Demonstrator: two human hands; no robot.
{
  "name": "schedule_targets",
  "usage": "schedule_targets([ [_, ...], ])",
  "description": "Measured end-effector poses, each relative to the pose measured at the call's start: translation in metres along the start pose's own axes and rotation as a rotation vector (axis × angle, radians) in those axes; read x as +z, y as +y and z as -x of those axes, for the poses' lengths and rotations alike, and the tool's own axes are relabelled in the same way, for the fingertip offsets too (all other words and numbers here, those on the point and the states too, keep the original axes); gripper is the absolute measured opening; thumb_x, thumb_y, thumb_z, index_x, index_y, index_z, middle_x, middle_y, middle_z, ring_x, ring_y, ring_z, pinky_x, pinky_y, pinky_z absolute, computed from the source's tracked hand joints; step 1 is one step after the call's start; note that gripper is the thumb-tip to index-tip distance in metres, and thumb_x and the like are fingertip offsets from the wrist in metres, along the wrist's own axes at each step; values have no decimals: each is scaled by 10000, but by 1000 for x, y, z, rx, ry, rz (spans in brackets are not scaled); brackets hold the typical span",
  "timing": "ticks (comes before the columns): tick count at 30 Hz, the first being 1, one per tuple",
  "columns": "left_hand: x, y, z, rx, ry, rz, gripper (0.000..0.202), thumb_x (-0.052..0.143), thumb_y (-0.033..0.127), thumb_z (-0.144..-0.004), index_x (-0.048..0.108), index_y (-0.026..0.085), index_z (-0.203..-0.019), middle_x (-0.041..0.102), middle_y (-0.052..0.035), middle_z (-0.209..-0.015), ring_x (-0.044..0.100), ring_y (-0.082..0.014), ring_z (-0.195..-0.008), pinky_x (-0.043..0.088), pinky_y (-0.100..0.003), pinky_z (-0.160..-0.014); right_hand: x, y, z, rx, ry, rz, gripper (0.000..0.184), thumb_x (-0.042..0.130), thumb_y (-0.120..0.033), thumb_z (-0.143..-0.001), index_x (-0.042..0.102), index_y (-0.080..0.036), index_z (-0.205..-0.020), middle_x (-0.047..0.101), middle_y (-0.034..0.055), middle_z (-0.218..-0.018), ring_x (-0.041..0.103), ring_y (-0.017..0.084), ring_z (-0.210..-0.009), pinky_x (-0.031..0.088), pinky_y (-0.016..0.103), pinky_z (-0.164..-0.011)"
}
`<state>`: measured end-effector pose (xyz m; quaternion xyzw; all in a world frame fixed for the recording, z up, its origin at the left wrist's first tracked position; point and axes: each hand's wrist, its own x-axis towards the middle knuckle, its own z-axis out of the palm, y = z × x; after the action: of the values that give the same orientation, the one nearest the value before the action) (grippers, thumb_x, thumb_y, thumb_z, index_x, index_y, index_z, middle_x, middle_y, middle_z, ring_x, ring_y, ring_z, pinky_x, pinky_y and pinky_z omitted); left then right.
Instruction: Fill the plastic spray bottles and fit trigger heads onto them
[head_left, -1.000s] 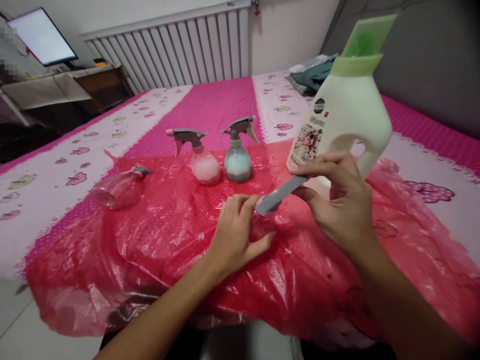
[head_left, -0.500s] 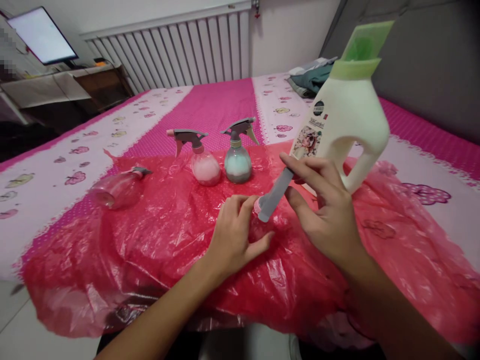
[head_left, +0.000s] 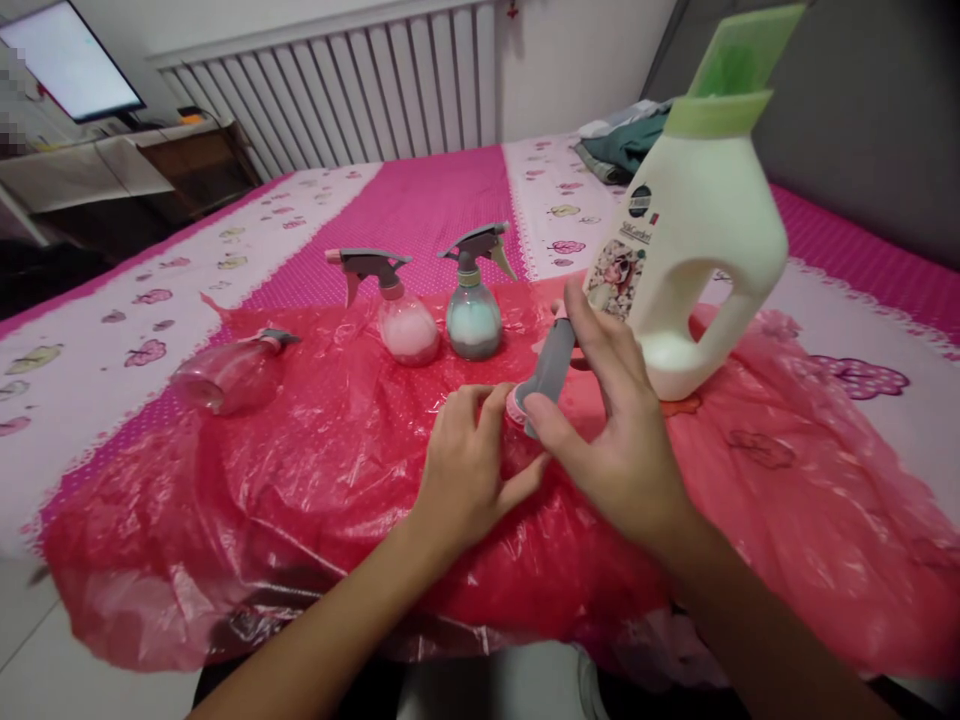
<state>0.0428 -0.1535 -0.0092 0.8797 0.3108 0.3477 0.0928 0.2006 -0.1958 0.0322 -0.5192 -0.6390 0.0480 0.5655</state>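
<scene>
Between my hands is a spray bottle with a grey trigger head [head_left: 553, 365] and a pink collar; its body is mostly hidden behind my fingers. My left hand [head_left: 466, 465] wraps round it just below the collar. The grey head is gripped by my right hand [head_left: 619, 430], with the thumb near its rear end and the fingers toward the nozzle. Beyond them stand a spray bottle with pink liquid [head_left: 409, 330] and one with pale green liquid [head_left: 474, 320], both upright. A clear pink spray bottle [head_left: 229, 380] lies on its side at the left.
A large white detergent jug [head_left: 712, 210] with a green cap stands at the right, close to my right hand. Crumpled red plastic sheeting [head_left: 337, 500] covers the near part of the bed [head_left: 442, 200]. Folded clothes [head_left: 619, 150] lie at the back; a monitor [head_left: 71, 60] stands far left.
My right hand has shifted its hold on the grey spray head, its thumb now pressed near the collar. The head has turned to a steeper angle. My left hand stays on the bottle.
</scene>
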Motion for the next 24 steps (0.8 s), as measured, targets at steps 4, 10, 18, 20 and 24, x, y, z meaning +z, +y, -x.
schedule_targets([
  [4,3,2,2,12,-3,-54,555,596,487,-976,439,173,-1405,561,-168,-1231,540,-330,-1058,531,-530,-901,2,-7,1,2,-30,-107,750,509,-121,-925,392,-344,-1632,535,29,-1546,425,297,-1496,351,594,-1262],
  [10,1,4,-2,57,-5,-71,577,624,464,-969,421,182,-1430,553,-160,-1235,549,-322,-1067,537,-513,-898,-6,-5,1,24,-171,-256,824,448,-70,-928,299,-422,-1658,411,-68,-1657,407,251,-1522,435,519,-1233],
  [18,0,-5,-4,79,-1,-12,576,672,470,-948,429,220,-1406,534,-124,-1205,546,-297,-1042,536,-491,-882,-23,-2,-6,-27,-224,-153,648,550,-158,-988,445,-354,-1597,504,13,-1580,442,267,-1473,390,519,-1253],
  [20,-1,-6,-4,63,7,-1,554,682,478,-944,444,218,-1372,536,-114,-1184,548,-287,-1017,536,-480,-869,-24,-2,-8,-80,-261,-110,598,539,-190,-1026,454,-349,-1596,536,28,-1537,462,272,-1438,384,535,-1247],
  [24,-2,-6,-3,47,1,-4,544,706,497,-929,457,212,-1321,543,-115,-1186,557,-292,-1040,543,-478,-876,-26,1,-10,-113,-259,-111,540,563,-202,-1029,536,-339,-1550,544,69,-1350,531,258,-1320,446,500,-1208],
])
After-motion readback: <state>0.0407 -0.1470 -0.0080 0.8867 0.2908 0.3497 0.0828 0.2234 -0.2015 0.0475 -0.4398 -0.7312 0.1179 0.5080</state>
